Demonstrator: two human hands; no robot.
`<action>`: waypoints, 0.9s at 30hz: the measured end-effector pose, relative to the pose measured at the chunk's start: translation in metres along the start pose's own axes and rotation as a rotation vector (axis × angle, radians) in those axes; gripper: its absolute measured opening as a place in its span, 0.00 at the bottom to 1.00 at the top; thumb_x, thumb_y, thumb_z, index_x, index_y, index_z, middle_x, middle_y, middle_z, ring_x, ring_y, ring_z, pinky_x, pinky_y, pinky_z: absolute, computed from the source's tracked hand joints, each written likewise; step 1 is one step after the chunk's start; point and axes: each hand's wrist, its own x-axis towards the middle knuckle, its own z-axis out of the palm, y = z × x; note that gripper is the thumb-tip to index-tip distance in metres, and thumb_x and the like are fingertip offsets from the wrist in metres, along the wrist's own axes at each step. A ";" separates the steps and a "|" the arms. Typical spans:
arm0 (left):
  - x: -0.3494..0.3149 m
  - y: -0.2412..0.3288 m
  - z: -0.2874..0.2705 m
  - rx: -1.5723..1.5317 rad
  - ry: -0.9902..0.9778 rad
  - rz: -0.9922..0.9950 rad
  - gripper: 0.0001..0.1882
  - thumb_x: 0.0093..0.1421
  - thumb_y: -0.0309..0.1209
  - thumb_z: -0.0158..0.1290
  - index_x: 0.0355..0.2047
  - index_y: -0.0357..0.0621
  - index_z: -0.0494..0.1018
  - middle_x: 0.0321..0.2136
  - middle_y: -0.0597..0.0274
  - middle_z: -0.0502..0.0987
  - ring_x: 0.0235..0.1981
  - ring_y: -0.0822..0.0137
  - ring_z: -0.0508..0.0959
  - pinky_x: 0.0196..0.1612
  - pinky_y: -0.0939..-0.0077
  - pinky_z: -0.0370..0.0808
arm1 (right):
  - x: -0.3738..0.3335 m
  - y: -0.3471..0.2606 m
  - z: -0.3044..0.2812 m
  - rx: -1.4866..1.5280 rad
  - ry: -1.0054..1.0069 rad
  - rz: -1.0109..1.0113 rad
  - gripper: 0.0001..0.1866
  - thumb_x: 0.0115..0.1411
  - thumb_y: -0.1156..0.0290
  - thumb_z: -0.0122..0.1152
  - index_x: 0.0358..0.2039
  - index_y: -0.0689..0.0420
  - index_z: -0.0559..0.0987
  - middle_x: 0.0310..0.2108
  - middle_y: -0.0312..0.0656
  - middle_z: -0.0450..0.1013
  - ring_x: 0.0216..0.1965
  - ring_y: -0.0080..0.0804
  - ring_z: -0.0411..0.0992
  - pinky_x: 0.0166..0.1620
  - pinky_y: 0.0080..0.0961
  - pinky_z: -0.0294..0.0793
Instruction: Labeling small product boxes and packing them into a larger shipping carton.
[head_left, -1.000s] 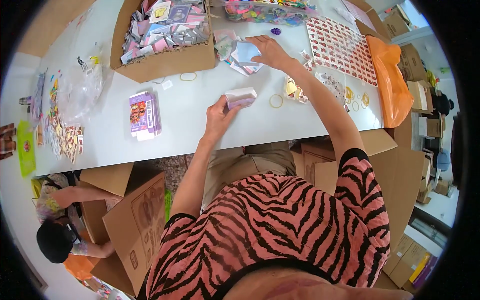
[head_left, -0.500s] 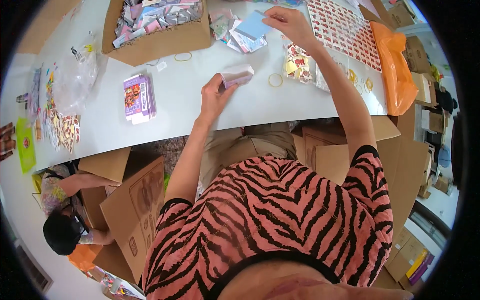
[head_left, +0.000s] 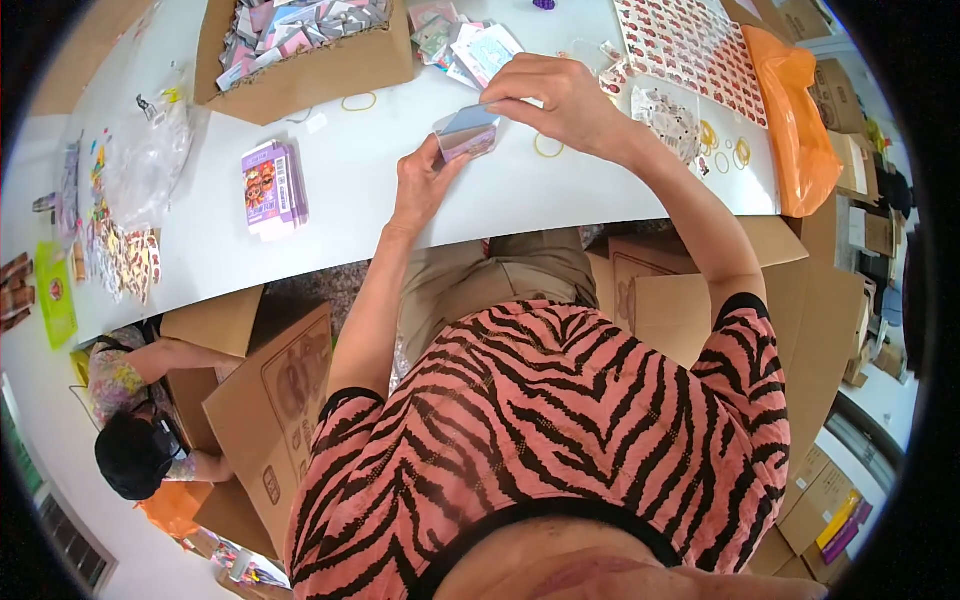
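Observation:
A small purple box (head_left: 480,143) with its top end open sits tilted in my left hand (head_left: 418,190), the thumb and fingers pinching its sides. Between the fingertips of my right hand (head_left: 560,102) is a flat blue-grey card (head_left: 466,119), its lower part in the box's mouth. My right fingers partly cover the card and the far side of the box. Just beyond lies a loose pile of pastel cards (head_left: 487,52). To the left, a stack of flat purple printed boxes (head_left: 268,192) rests on the white table (head_left: 350,215).
A cardboard carton (head_left: 320,88) full of small packets stands far left. Sticker sheets (head_left: 690,65), a clear bag (head_left: 668,120), rubber bands (head_left: 548,146) and an orange bag (head_left: 790,125) lie right. Another person (head_left: 140,455) works beside an open carton (head_left: 270,420) lower left.
My right hand has come down and left from the card pile, bringing the blue-grey card into the box's open end. My left hand still grips the box, now tilted differently.

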 end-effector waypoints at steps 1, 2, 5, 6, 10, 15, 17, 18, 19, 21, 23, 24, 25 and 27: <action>0.000 -0.003 0.001 -0.017 0.025 0.031 0.15 0.56 0.26 0.59 0.43 0.35 0.74 0.33 0.60 0.80 0.33 0.75 0.75 0.39 0.77 0.74 | 0.001 -0.001 0.003 -0.001 0.000 -0.001 0.06 0.54 0.73 0.61 0.33 0.59 0.80 0.31 0.38 0.76 0.32 0.32 0.73 0.34 0.25 0.73; 0.003 -0.002 0.003 -0.037 0.043 0.064 0.13 0.55 0.26 0.59 0.40 0.34 0.74 0.30 0.57 0.80 0.30 0.75 0.76 0.36 0.77 0.74 | 0.001 0.000 0.005 -0.069 0.006 -0.028 0.06 0.53 0.73 0.61 0.32 0.58 0.80 0.30 0.38 0.76 0.32 0.33 0.73 0.34 0.26 0.73; 0.001 0.004 0.003 -0.031 0.066 0.084 0.13 0.55 0.26 0.59 0.40 0.35 0.73 0.30 0.58 0.80 0.29 0.76 0.75 0.35 0.77 0.74 | 0.003 0.004 0.019 -0.208 0.017 -0.122 0.06 0.49 0.72 0.61 0.30 0.55 0.79 0.27 0.36 0.74 0.32 0.32 0.73 0.34 0.26 0.74; 0.001 0.002 0.003 -0.043 0.052 0.099 0.13 0.55 0.26 0.59 0.40 0.35 0.73 0.30 0.58 0.80 0.29 0.76 0.75 0.35 0.77 0.74 | 0.003 0.006 0.024 -0.272 0.019 -0.194 0.06 0.47 0.72 0.60 0.28 0.53 0.79 0.25 0.34 0.73 0.31 0.31 0.72 0.33 0.25 0.75; 0.000 -0.007 0.003 -0.073 0.044 0.103 0.14 0.55 0.24 0.58 0.42 0.35 0.73 0.31 0.59 0.80 0.30 0.77 0.74 0.36 0.78 0.74 | -0.004 0.002 0.042 -0.351 -0.085 -0.138 0.06 0.44 0.72 0.59 0.27 0.52 0.77 0.23 0.33 0.72 0.31 0.29 0.72 0.33 0.23 0.75; 0.000 -0.002 0.002 -0.094 0.032 0.083 0.15 0.56 0.22 0.57 0.44 0.35 0.72 0.33 0.61 0.80 0.32 0.77 0.74 0.38 0.78 0.74 | -0.014 0.003 0.046 -0.345 -0.135 -0.106 0.04 0.49 0.72 0.57 0.27 0.53 0.76 0.26 0.34 0.73 0.35 0.30 0.73 0.33 0.27 0.77; -0.001 0.000 0.001 -0.106 0.049 0.111 0.15 0.56 0.22 0.57 0.44 0.34 0.72 0.33 0.62 0.79 0.33 0.77 0.74 0.39 0.78 0.74 | -0.017 0.001 0.039 -0.261 -0.021 -0.097 0.06 0.51 0.72 0.57 0.31 0.53 0.77 0.29 0.35 0.75 0.37 0.31 0.74 0.34 0.26 0.77; -0.001 0.000 0.002 -0.107 0.053 0.116 0.15 0.56 0.22 0.57 0.44 0.34 0.72 0.33 0.62 0.79 0.33 0.77 0.74 0.39 0.78 0.74 | -0.018 0.003 0.034 -0.167 0.090 -0.090 0.08 0.53 0.72 0.57 0.35 0.52 0.78 0.33 0.36 0.76 0.39 0.31 0.74 0.34 0.25 0.77; 0.000 -0.001 0.003 -0.138 0.046 0.082 0.15 0.56 0.21 0.57 0.44 0.34 0.72 0.34 0.62 0.79 0.33 0.76 0.75 0.40 0.78 0.74 | -0.020 0.009 0.028 -0.170 0.090 -0.096 0.08 0.53 0.72 0.57 0.35 0.52 0.78 0.33 0.36 0.76 0.39 0.31 0.74 0.34 0.25 0.77; 0.000 0.002 0.002 -0.164 0.035 0.051 0.15 0.56 0.21 0.56 0.44 0.33 0.72 0.34 0.62 0.79 0.34 0.76 0.75 0.40 0.78 0.74 | -0.026 0.033 0.010 -0.137 0.192 0.092 0.10 0.57 0.73 0.57 0.39 0.53 0.80 0.39 0.40 0.77 0.36 0.30 0.76 0.33 0.24 0.77; 0.001 0.008 0.002 -0.105 0.014 0.020 0.15 0.56 0.22 0.57 0.44 0.35 0.72 0.32 0.62 0.79 0.31 0.77 0.75 0.38 0.79 0.74 | -0.028 0.055 -0.009 0.010 0.245 0.391 0.09 0.60 0.72 0.56 0.40 0.54 0.80 0.37 0.39 0.78 0.32 0.25 0.76 0.33 0.22 0.76; 0.002 0.008 0.003 -0.109 0.003 0.026 0.15 0.56 0.22 0.57 0.44 0.35 0.72 0.32 0.62 0.79 0.31 0.77 0.75 0.38 0.79 0.74 | -0.035 0.076 -0.017 -0.001 0.298 0.415 0.09 0.60 0.72 0.56 0.40 0.54 0.80 0.35 0.39 0.79 0.30 0.24 0.76 0.32 0.21 0.75; 0.003 0.007 0.004 -0.066 0.007 -0.003 0.15 0.56 0.23 0.57 0.44 0.36 0.72 0.31 0.62 0.79 0.30 0.77 0.74 0.36 0.80 0.73 | -0.042 0.100 -0.024 -0.008 0.350 0.435 0.09 0.60 0.72 0.56 0.41 0.54 0.80 0.34 0.38 0.79 0.28 0.22 0.75 0.31 0.20 0.74; 0.004 0.001 0.006 -0.027 0.007 -0.030 0.16 0.55 0.24 0.57 0.44 0.36 0.72 0.30 0.61 0.79 0.29 0.77 0.74 0.35 0.81 0.73 | -0.051 0.135 -0.042 -0.199 0.283 0.678 0.09 0.60 0.72 0.56 0.41 0.54 0.80 0.31 0.38 0.79 0.28 0.22 0.75 0.30 0.21 0.74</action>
